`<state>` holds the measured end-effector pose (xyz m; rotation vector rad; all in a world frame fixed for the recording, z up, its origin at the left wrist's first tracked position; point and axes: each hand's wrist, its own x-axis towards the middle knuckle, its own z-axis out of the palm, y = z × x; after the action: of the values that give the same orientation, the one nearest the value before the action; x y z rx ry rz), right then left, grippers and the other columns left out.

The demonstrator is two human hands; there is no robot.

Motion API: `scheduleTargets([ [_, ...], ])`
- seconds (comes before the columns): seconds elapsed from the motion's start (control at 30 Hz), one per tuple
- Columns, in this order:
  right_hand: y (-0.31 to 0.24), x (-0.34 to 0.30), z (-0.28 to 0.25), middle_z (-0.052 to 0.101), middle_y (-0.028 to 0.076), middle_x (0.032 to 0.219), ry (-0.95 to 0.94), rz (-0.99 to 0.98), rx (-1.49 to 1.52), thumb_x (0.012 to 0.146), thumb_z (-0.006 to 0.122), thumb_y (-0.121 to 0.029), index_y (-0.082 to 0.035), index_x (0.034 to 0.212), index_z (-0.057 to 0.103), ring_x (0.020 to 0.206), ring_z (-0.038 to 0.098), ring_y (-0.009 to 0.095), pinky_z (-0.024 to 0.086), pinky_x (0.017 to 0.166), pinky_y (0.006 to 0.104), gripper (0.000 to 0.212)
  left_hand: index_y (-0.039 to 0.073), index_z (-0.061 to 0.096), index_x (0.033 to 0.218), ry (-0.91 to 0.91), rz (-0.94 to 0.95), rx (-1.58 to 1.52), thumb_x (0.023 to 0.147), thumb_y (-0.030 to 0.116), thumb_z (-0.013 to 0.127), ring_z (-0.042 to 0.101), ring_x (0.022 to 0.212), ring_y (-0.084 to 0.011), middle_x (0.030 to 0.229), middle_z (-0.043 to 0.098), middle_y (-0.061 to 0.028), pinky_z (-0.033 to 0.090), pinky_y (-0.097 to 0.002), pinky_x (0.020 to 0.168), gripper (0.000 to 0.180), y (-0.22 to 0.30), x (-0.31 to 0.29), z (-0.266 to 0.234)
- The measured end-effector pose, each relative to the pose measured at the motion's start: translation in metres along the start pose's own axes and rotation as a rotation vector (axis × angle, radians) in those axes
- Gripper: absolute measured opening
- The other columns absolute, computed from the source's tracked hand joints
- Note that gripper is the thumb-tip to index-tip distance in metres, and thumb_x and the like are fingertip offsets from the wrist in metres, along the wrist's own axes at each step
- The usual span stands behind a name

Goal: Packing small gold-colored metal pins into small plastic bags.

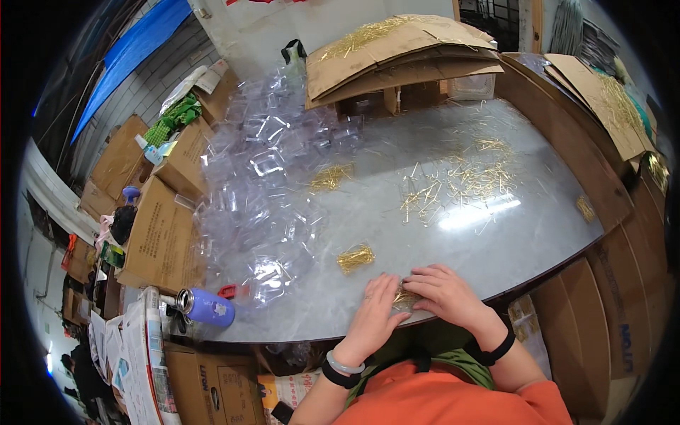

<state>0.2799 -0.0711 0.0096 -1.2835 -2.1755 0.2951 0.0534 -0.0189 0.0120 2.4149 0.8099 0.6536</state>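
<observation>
Wires, thin and gold, form a small bundle (403,299) at the table's (528,251) near edge. The left hand (373,310) presses against the bundle's left side, fingers together and slightly bent; the right hand (446,294) curls its fingertips over the other side, so both grasp it between them. How tight the grip is, I cannot tell. A second bundle (355,258) lies on the table, farther in from its near edge, and a third (585,209) sits by its right edge. Loose wires (485,177) scatter across the table's right half. Clear plastic packaging (265,166) heaps over the table's left side, a purple bottle (212,309) stands at its near left corner, and cardboard sheets (404,64) rise at its far side.
</observation>
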Motion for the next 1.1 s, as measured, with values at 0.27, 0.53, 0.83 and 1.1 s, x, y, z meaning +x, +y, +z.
scheduleTargets([
  [0.27,-0.037,-0.004,0.022,0.048,0.027,0.146,0.276,0.287,0.171,0.088,0.061,0.006,0.002,0.14,0.051,0.133,0.051,0.043,0.045,0.11,0.0486,0.053,-0.004,0.051,0.141,0.052,0.021,0.022,0.088,0.007,0.074,0.046,0.137,-0.0448,0.142,0.05,-0.0256,0.038,-0.0509,0.116,0.058,-0.003,-0.002,0.011],
  [0.53,-0.039,0.015,0.015,0.045,0.026,0.15,0.254,0.223,0.247,0.088,0.058,0.001,0.002,0.15,0.039,0.142,0.043,0.042,0.036,0.118,0.0481,0.066,-0.006,0.051,0.137,0.08,-0.074,0.009,0.086,0.005,0.075,0.05,0.128,-0.0467,0.136,0.05,-0.0258,0.042,-0.0511,0.11,0.057,0.001,-0.003,0.009],
  [0.83,-0.011,0.011,-0.006,0.068,0.011,0.122,0.046,0.126,0.097,0.082,0.077,-0.008,-0.01,0.136,0.059,0.124,0.058,0.031,0.042,0.108,0.0451,0.057,-0.005,0.051,0.139,0.072,-0.002,-0.002,0.087,0.008,0.076,0.045,0.135,-0.0461,0.135,0.05,-0.0239,0.041,-0.0512,0.112,0.059,0.0,-0.003,0.007],
  [1.1,-0.003,-0.003,0.015,0.069,0.013,0.12,0.148,0.105,0.141,0.084,0.066,0.004,-0.007,0.129,0.065,0.118,0.062,0.032,0.051,0.095,0.0445,0.046,-0.005,0.046,0.143,0.117,-0.046,0.032,0.088,0.007,0.074,0.044,0.137,-0.047,0.138,0.048,-0.0249,0.039,-0.052,0.116,0.063,0.008,0.0,0.005],
])
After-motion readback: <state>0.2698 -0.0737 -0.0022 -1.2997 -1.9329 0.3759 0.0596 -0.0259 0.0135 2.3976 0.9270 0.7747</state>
